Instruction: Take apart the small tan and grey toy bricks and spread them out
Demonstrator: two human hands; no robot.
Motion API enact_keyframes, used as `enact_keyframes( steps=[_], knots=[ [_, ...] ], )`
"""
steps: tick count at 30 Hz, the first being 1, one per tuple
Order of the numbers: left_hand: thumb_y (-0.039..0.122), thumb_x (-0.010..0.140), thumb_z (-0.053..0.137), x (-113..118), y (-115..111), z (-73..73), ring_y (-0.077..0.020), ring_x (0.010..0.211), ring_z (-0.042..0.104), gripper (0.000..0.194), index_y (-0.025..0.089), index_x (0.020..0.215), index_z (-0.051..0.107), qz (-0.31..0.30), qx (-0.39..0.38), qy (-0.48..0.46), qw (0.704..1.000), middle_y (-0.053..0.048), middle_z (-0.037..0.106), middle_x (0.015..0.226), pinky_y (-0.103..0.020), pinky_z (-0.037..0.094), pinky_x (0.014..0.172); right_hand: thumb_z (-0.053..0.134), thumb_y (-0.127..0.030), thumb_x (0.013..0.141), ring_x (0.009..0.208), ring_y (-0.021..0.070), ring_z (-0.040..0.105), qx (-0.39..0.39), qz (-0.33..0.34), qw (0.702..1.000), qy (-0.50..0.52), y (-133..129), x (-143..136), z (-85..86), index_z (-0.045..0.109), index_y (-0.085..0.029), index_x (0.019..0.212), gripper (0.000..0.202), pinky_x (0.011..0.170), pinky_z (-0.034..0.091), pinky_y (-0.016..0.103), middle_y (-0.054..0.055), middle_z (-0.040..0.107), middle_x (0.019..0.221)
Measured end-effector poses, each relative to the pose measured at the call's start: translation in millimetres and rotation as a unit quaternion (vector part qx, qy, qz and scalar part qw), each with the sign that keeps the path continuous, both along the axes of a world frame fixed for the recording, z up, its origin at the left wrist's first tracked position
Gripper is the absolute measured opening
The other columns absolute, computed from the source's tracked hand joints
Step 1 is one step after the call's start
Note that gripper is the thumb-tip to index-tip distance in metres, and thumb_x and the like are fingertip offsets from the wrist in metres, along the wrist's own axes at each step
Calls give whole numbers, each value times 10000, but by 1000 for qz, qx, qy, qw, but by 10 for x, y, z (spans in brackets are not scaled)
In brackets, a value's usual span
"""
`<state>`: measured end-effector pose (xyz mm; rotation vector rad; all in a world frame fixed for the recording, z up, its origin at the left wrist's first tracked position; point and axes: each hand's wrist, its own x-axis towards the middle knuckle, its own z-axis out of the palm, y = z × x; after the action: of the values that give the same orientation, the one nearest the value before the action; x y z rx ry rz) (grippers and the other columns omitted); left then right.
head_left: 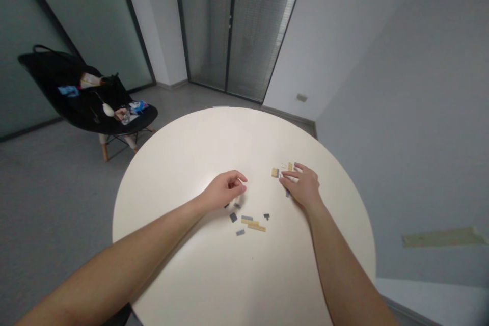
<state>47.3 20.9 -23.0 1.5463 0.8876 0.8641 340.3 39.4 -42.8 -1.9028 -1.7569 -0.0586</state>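
My left hand (pixel 226 189) hovers over the middle of the table, fingers curled with thumb and index tips near each other; whether something small is between them I cannot make out. Below it lie a dark square piece (pixel 233 217), a small grey piece (pixel 240 233) and joined tan strips (pixel 253 224) with a grey piece at one end. My right hand (pixel 301 183) rests at the right among small pieces, its fingers spread. Just left of its fingertips is a tan and grey block (pixel 275 172); a tan piece (pixel 290 166) lies beyond them. The palm hides part of this group.
A round white table (pixel 229 137) fills the centre. A small dark piece (pixel 266 216) lies between the two groups. At the back left stands a black chair (pixel 76 107) with a bag and other items on it. Glass panels and walls surround the table.
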Motion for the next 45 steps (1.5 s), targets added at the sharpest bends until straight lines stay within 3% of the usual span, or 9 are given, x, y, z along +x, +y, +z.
enact_keyframes(
  steps=[24, 28, 31, 34, 38, 45],
  knots=[
    [317, 816, 599, -15, 15, 0, -78, 521, 456, 225, 148, 964, 608, 4, 10, 6, 1000, 19, 559, 666, -199, 345, 494, 645, -350, 750, 1095, 287, 504, 46, 26, 998, -30, 4, -100, 46, 759, -230, 733, 166, 990, 332, 475, 108, 635, 1118],
    [318, 797, 612, -6, -11, 30, -83, 511, 458, 211, 141, 911, 628, 10, 15, 29, 999, 17, 562, 633, -201, 346, 489, 622, -331, 769, 1032, 267, 560, 89, 45, 995, -16, -37, -130, 142, 744, -199, 749, 181, 962, 383, 451, 117, 663, 1028],
    [307, 790, 609, -36, -21, 101, -97, 536, 480, 176, 144, 835, 658, 9, 45, 83, 995, 6, 585, 632, -207, 360, 506, 584, -313, 804, 905, 222, 613, 97, 95, 990, 40, -143, -208, 287, 718, -190, 799, 183, 834, 464, 367, 90, 690, 932],
    [283, 784, 604, -114, 3, 197, -111, 576, 500, 154, 153, 781, 685, 32, 89, 133, 987, -3, 612, 646, -214, 366, 532, 569, -312, 831, 723, 176, 614, 49, 162, 983, 68, -298, -344, 446, 702, -207, 821, 169, 677, 467, 302, 47, 698, 813],
    [283, 777, 616, -220, 62, 248, -111, 575, 478, 163, 149, 794, 707, 79, 112, 149, 979, -5, 606, 633, -215, 345, 527, 588, -297, 837, 598, 130, 557, -75, 272, 957, 70, -497, -575, 595, 713, -208, 813, 155, 597, 417, 257, 24, 682, 731],
    [278, 760, 630, -185, 39, 188, -107, 545, 459, 145, 164, 750, 719, 43, 135, 168, 976, 9, 565, 569, -206, 329, 502, 704, -285, 735, 581, 109, 535, -242, 340, 908, 34, -702, -845, 675, 712, -213, 720, 73, 555, 344, 226, -3, 657, 674]
  ],
)
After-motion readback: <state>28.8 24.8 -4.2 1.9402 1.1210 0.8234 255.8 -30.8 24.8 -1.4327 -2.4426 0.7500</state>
